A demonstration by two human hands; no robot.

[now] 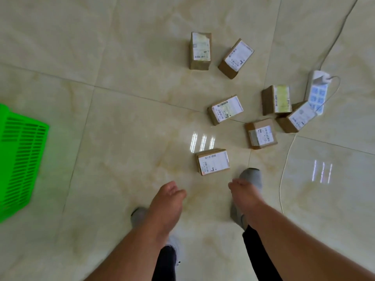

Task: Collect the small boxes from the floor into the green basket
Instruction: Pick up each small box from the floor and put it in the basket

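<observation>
Several small brown cardboard boxes with white labels lie scattered on the tiled floor. The nearest box [213, 162] sits just beyond my hands; others lie further off, such as one box [225, 110] in the middle and a pair at the back [200, 50]. The green basket [19, 159] stands at the left edge, only partly in view. My left hand [169, 199] and my right hand [243, 191] hang low over the floor, both holding nothing, fingers loosely apart, short of the nearest box.
A white power strip [317, 92] lies at the right among the boxes, with a thin white cable [284, 165] trailing across the floor toward me. My feet in grey socks [250, 175] stand below my hands. The floor is glossy beige tile.
</observation>
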